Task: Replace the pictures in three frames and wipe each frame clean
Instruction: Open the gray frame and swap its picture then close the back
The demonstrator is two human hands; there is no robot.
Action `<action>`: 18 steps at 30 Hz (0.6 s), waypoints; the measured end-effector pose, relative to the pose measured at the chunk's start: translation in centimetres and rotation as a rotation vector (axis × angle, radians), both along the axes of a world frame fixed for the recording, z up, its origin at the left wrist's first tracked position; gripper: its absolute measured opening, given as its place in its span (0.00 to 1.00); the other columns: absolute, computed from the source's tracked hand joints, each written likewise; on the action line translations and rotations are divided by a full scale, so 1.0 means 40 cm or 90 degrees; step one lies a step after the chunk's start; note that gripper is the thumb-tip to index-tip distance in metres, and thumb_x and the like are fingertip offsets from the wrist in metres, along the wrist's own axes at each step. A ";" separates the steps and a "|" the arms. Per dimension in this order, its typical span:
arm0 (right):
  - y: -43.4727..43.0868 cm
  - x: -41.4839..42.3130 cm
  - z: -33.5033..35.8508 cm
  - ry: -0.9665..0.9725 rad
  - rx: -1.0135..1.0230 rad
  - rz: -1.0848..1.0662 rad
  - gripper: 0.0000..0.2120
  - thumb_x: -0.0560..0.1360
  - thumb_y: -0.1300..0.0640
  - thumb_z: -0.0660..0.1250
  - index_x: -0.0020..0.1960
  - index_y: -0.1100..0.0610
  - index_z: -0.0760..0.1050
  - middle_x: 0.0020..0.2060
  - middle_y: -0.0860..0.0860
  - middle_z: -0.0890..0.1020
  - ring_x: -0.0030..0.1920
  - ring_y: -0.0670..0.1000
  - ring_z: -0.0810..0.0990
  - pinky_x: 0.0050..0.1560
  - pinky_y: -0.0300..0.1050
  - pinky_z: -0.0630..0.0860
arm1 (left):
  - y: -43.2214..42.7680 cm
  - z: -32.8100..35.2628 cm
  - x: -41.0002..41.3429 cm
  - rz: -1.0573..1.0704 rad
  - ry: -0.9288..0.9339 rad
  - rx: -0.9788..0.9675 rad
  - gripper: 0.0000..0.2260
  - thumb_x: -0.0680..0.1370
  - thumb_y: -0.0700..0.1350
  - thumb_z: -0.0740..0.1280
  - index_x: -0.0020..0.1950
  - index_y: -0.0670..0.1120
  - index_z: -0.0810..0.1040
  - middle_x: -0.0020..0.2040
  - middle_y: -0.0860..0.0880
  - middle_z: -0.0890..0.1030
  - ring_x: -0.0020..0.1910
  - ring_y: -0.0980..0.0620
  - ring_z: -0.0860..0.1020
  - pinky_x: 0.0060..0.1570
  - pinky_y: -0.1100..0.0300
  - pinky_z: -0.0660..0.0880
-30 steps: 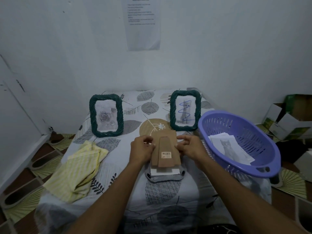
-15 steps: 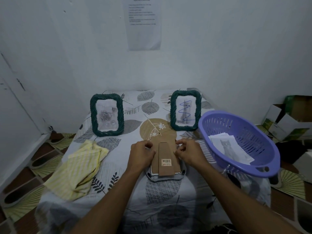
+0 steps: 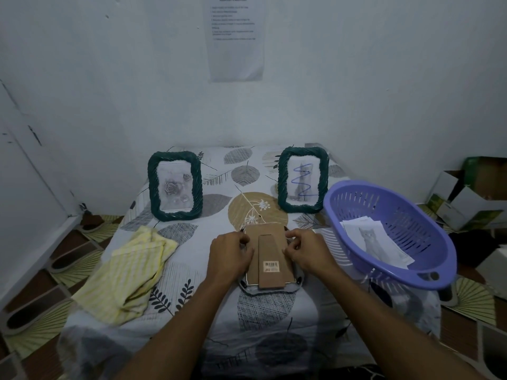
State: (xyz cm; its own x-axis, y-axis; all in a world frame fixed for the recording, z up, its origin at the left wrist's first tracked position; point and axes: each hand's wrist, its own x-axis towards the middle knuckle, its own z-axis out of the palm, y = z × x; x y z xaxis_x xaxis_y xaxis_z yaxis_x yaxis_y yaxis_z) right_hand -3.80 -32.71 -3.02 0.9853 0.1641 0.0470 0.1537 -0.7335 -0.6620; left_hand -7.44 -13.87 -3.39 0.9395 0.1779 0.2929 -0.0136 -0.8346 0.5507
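Note:
A third picture frame [image 3: 270, 288] lies face down in the middle of the table, its brown backing board [image 3: 270, 256] with a fold-out stand and barcode sticker on top. My left hand [image 3: 230, 256] presses on the board's left edge and my right hand [image 3: 307, 252] on its right edge, fingers curled at the upper corners. Two green rope-rimmed frames stand upright at the back: the left frame [image 3: 175, 186] shows a rose picture, the right frame [image 3: 303, 179] a cat picture with a blue scribble. A yellow cloth [image 3: 129, 272] lies crumpled at the left.
A purple plastic basket [image 3: 397, 215] at the right holds loose paper pictures [image 3: 375, 242], a cat print on top. The table [image 3: 274, 325] has a leaf-patterned cover. Cardboard boxes [image 3: 472, 196] sit on the floor at far right. A printed sheet [image 3: 237, 37] hangs on the wall.
The backing board has gone down from a raised position onto the face-down frame, covering the white paper that showed below it. Both hands moved down with it and now press its sides.

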 end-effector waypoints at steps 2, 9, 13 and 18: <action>0.001 0.002 -0.001 0.000 -0.005 0.001 0.18 0.73 0.60 0.70 0.62 0.55 0.78 0.35 0.49 0.84 0.39 0.42 0.80 0.48 0.44 0.79 | 0.001 -0.005 0.000 -0.003 -0.007 0.002 0.10 0.73 0.48 0.72 0.52 0.47 0.84 0.48 0.49 0.85 0.48 0.50 0.81 0.58 0.52 0.74; 0.001 0.005 -0.005 0.002 -0.048 0.015 0.13 0.73 0.57 0.71 0.57 0.55 0.79 0.39 0.51 0.84 0.42 0.47 0.82 0.50 0.49 0.80 | 0.004 -0.011 -0.003 0.024 0.014 0.083 0.10 0.75 0.52 0.67 0.54 0.52 0.82 0.50 0.52 0.82 0.58 0.50 0.69 0.53 0.52 0.60; 0.000 0.008 -0.016 0.009 -0.056 0.011 0.15 0.73 0.55 0.72 0.59 0.55 0.79 0.43 0.51 0.85 0.46 0.48 0.82 0.53 0.48 0.79 | 0.001 -0.014 -0.009 0.009 0.018 0.125 0.10 0.76 0.52 0.65 0.53 0.52 0.82 0.54 0.54 0.80 0.58 0.52 0.67 0.51 0.54 0.59; -0.004 0.005 -0.021 -0.025 -0.093 0.036 0.15 0.74 0.54 0.70 0.60 0.53 0.79 0.47 0.52 0.84 0.47 0.48 0.80 0.49 0.40 0.75 | 0.004 -0.025 -0.013 -0.002 0.018 0.142 0.11 0.77 0.53 0.63 0.54 0.52 0.81 0.59 0.55 0.78 0.60 0.52 0.66 0.52 0.54 0.59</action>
State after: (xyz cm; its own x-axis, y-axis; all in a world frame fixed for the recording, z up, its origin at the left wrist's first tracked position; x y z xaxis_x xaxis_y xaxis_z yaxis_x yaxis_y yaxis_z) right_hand -3.61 -32.85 -3.87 0.9724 0.2265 0.0570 0.2207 -0.8111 -0.5417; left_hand -7.95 -13.71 -4.40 0.9484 0.1092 0.2977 -0.0028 -0.9358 0.3524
